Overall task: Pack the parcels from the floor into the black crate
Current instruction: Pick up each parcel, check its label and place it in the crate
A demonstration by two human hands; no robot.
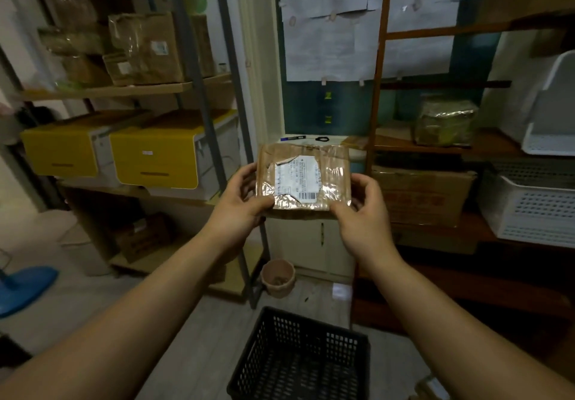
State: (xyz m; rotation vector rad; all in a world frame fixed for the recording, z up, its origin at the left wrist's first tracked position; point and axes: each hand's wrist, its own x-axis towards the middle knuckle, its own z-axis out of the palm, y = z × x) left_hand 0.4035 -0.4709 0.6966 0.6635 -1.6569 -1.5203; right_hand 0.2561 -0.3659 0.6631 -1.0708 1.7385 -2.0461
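Observation:
A flat brown cardboard parcel (323,166) wrapped in clear tape, with a torn white shipping label facing me, is held up at chest height. My left hand (239,203) grips its lower left corner, thumb on the front. My right hand (361,209) grips its lower right corner the same way. Below them on the floor stands the black perforated crate (264,356); the part of its inside that shows holds nothing.
A metal shelf with yellow bins (155,156) and cardboard boxes (149,47) stands left. A wooden shelf with a box (423,194) and white baskets (529,209) stands right. A small clay pot (278,277) sits on the floor beyond the crate, a blue object (21,287) at far left.

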